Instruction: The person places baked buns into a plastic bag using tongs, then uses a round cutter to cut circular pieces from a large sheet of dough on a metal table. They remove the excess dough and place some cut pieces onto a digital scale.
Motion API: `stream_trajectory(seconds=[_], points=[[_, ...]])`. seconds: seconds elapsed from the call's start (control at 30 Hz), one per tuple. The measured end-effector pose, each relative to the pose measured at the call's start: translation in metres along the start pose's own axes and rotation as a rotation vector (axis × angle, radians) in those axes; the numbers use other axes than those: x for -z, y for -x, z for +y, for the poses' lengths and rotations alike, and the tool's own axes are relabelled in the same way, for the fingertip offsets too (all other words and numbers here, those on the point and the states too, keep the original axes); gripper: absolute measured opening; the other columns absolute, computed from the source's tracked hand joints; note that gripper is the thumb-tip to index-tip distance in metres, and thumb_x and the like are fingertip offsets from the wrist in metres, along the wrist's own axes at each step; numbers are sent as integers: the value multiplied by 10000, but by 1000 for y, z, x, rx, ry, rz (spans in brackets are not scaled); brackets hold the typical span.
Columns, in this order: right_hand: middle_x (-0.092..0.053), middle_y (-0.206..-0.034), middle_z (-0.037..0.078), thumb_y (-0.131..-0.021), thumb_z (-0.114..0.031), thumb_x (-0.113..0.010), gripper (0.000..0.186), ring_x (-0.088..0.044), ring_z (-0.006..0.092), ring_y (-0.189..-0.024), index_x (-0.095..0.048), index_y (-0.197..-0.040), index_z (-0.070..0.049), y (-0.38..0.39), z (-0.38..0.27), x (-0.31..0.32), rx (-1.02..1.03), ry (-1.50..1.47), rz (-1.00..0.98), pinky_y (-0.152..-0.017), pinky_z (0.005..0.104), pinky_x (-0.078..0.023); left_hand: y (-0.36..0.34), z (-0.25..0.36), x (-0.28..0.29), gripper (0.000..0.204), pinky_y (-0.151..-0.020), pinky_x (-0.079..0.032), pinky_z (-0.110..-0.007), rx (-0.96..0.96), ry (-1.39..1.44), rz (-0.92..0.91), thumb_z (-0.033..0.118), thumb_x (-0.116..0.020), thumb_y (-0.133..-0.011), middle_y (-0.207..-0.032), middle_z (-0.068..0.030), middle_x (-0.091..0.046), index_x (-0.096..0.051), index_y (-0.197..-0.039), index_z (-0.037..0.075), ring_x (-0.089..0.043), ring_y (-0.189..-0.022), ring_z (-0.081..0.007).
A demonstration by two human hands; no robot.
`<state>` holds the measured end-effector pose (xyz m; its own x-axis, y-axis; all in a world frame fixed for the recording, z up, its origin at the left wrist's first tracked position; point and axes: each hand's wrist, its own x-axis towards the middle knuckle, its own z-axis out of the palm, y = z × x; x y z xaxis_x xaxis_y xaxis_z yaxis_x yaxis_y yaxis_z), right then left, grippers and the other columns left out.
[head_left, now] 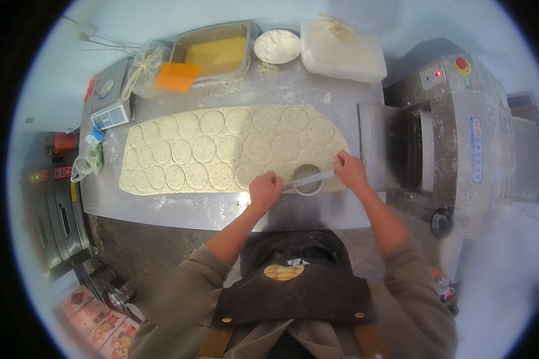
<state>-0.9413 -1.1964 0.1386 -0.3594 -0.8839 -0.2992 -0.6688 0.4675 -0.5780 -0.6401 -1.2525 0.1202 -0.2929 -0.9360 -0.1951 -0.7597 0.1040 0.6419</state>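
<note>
A wide sheet of speckled pale dough [227,128] lies on the metal table, marked with rows of cut circles. Near its front right part, a round gap shows the dark table surface. Over that gap is a white ring-shaped tool with a straight band [310,180], which looks like a round dough cutter. My left hand [265,191] grips the band's left end with curled fingers, at the sheet's front edge. At the other end, over the dough's right edge, my right hand [349,170] pinches the band.
Along the back stand a digital scale [109,102], a metal tub of yellow contents [218,51], a bowl of white powder [277,46] and a wrapped white block [344,51]. An orange scraper [178,76] leans by the tub. A metal machine [461,125] adjoins the right side.
</note>
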Motion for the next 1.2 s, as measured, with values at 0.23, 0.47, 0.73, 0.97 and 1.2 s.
stream_trajectory(seconds=[0.23, 0.47, 0.73, 0.97, 1.2], points=[[-718, -784, 171, -1009, -287, -585, 262, -698, 408, -777, -684, -936, -55, 2, 0, -3, 57, 62, 19, -719, 504, -534, -4, -2, 1, 297, -671, -519, -563, 6, -26, -31, 294, -618, -897, -746, -208, -699, -688, -760, 40, -681, -728, -443], [-696, -804, 226, -1000, -294, -565, 289, -671, 466, -800, -663, -889, -46, 0, -4, -1, 141, 175, 29, -730, 572, -516, -3, -2, 0, 299, -678, -517, -567, 1, -37, -33, 301, -612, -904, -767, -212, -703, -689, -772, 44, -681, -745, -449], [-691, -796, 209, -996, -292, -570, 274, -668, 455, -786, -668, -894, -58, -9, -9, 3, 187, 219, 9, -711, 564, -510, 0, 0, -2, 326, -712, -514, -572, 55, -31, -63, 306, -581, -918, -762, -228, -689, -681, -776, 29, -677, -759, -460], [-711, -803, 226, -995, -295, -504, 363, -687, 452, -787, -721, -847, -44, -13, -23, 4, 279, 387, -141, -738, 582, -522, -1, 0, -2, 308, -721, -529, -574, 42, -129, -99, 305, -586, -897, -783, -221, -699, -677, -771, 39, -684, -787, -451], [-689, -723, 216, -888, -286, -583, 323, -660, 437, -692, -701, -719, -37, -20, -12, -10, 304, 338, -46, -693, 556, -519, -5, -3, -7, 297, -726, -521, -597, 58, -214, -187, 284, -568, -878, -764, -245, -685, -672, -759, 33, -680, -768, -463]])
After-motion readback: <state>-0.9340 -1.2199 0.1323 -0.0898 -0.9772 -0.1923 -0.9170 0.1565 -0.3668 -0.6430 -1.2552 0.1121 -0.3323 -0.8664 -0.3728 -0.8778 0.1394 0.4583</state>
